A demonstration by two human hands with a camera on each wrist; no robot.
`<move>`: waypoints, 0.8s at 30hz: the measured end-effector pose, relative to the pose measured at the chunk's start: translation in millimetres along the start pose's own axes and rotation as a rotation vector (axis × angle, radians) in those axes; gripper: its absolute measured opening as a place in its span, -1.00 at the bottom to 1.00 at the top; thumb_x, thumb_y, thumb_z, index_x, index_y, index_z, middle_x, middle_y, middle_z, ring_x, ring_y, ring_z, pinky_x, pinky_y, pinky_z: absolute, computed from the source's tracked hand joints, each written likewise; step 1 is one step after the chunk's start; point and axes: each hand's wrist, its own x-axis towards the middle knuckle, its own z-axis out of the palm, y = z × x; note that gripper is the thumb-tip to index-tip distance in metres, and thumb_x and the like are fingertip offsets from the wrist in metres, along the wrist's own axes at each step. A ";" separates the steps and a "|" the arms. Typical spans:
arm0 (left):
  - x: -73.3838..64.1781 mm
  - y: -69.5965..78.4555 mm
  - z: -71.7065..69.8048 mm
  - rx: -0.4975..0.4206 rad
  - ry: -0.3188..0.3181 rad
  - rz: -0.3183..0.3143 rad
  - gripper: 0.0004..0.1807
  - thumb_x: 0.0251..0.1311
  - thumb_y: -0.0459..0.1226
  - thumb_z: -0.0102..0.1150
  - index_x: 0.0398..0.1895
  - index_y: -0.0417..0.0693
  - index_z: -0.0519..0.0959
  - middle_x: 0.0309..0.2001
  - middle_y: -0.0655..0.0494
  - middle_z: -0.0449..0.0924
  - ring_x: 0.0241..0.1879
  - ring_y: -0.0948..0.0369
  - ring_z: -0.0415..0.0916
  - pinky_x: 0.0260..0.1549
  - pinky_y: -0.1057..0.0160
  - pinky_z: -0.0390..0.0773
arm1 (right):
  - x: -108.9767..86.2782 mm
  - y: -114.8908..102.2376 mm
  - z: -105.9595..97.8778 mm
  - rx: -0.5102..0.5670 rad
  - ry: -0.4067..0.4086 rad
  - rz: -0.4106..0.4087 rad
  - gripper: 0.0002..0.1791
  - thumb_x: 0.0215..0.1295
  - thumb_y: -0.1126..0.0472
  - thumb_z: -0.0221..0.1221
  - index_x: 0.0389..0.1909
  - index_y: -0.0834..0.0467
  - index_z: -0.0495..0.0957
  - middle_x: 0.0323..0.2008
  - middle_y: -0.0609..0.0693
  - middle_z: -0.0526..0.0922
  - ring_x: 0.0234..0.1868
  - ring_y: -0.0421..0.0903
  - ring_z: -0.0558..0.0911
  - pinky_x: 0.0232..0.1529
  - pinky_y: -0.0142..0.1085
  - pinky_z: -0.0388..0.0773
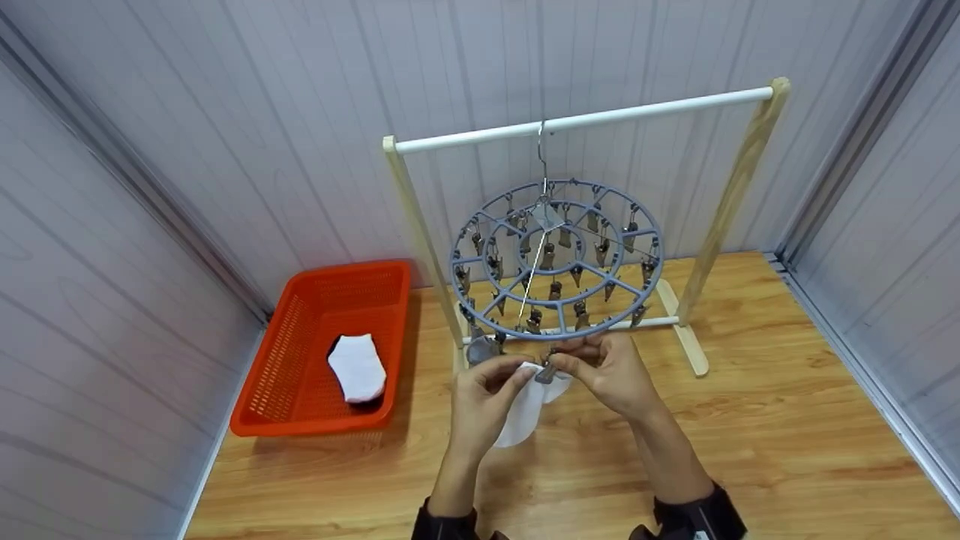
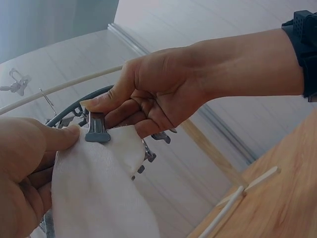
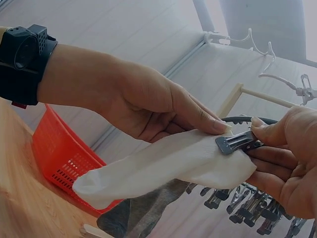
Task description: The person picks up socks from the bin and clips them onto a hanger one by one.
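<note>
A white sock (image 3: 148, 166) hangs from my left hand (image 1: 480, 405), whose thumb and fingers pinch its top edge. My right hand (image 1: 611, 371) pinches a metal clip (image 2: 97, 130) by its upper end. In the left wrist view, the clip's jaws lie over the sock's cuff, right beside the left thumb. Above both hands is the round grey-blue hanger (image 1: 559, 330), with several more clips dangling from its rings. A dark grey sock (image 3: 143, 213) hangs just behind the white one, partly hidden by it.
The hanger hooks onto a white rail (image 1: 637, 112) held by a wooden stand (image 1: 731, 195). To the left, an orange basket (image 1: 322, 427) stands on the wood-grain surface (image 1: 795, 420) with a white and dark sock (image 1: 358, 367) inside. Pale panel walls (image 1: 225, 135) enclose the back and sides.
</note>
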 end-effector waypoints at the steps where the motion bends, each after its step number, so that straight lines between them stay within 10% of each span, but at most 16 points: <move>1: 0.0 0.0 -0.1 0.001 -0.003 0.002 -0.86 0.35 -0.33 0.40 -0.11 -0.20 0.80 -0.21 0.03 0.82 -0.25 0.16 0.76 -0.22 0.30 0.70 | 0.1 -0.4 -0.1 -0.003 -0.002 0.006 -0.87 0.31 0.46 0.39 -0.19 0.43 0.69 -0.27 0.26 0.80 -0.27 -0.05 0.82 -0.22 -0.26 0.75; 24: -0.4 -0.3 -1.7 0.017 -0.011 -0.010 -0.80 0.37 -0.33 0.38 -0.07 -0.32 0.77 -0.20 0.02 0.82 -0.24 0.14 0.76 -0.21 0.29 0.71 | 0.9 -2.2 -5.9 -0.092 -0.070 0.073 -0.69 0.42 0.22 0.39 0.03 0.35 0.71 -0.16 0.12 0.81 -0.16 0.04 0.82 -0.09 -0.18 0.75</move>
